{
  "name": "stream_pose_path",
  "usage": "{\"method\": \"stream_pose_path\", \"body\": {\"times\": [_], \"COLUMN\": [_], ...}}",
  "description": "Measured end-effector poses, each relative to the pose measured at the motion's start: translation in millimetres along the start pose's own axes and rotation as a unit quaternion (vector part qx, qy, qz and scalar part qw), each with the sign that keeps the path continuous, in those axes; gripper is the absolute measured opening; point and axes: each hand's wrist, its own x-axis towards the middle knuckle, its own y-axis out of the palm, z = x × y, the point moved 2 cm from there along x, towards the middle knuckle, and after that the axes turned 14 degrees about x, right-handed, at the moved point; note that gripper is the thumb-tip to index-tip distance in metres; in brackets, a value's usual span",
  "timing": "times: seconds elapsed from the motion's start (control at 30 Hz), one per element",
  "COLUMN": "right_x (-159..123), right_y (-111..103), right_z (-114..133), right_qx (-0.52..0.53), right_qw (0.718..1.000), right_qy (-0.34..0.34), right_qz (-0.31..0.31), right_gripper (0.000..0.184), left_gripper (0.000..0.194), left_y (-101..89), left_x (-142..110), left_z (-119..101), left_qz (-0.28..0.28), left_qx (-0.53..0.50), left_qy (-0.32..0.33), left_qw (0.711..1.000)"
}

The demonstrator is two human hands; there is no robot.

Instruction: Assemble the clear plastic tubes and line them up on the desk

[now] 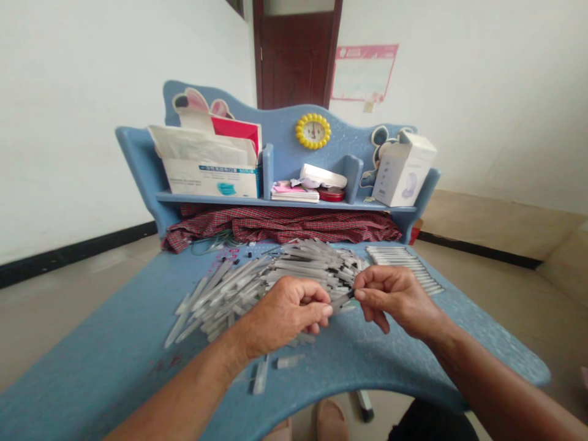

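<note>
Slim, translucent grey pen-like tube [340,301], black at one end, pinched in both the left grip [290,311] and the right grip [395,299].

Before us we have a speckled blue table [138,324] with a curved near edge, its middle covered by a loose heap of translucent pen-like tubes [248,285] spreading toward nine o'clock. At two o'clock we see a neat row of slim sticks [407,268], and at twelve a crumpled red checked cloth [275,223]. Small black pieces [236,261] lie near eleven, two clear pieces [290,362] toward six.
</note>
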Motion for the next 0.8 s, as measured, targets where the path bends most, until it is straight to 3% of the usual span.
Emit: {"method": "stream_pose_path", "body": {"times": [0.23, 0.67, 0.8], "right_x": [-0.4, -1.0, -0.4], "right_y": [2.1, 5.2, 5.6], "right_z": [-3.0, 3.3, 0.2], "right_qx": [-0.011, -0.153, -0.188], "right_qw": [1.000, 0.987, 0.981], "right_qy": [0.009, -0.018, -0.002], "right_qz": [0.008, 0.036, 0.056], "right_gripper": [0.024, 0.024, 0.032], "left_gripper": [0.012, 0.011, 0.010], "left_y": [2.0, 2.6, 3.4], "left_x": [0.0, -0.2, -0.6], "left_z": [-0.1, -0.1, -1.3], "left_qz": [-0.005, -0.017, -0.025], "left_qx": [-0.005, 0.012, 0.035], "left_qy": [-0.006, 0.000, 0.009], "left_qw": [1.000, 1.000, 0.999]}}
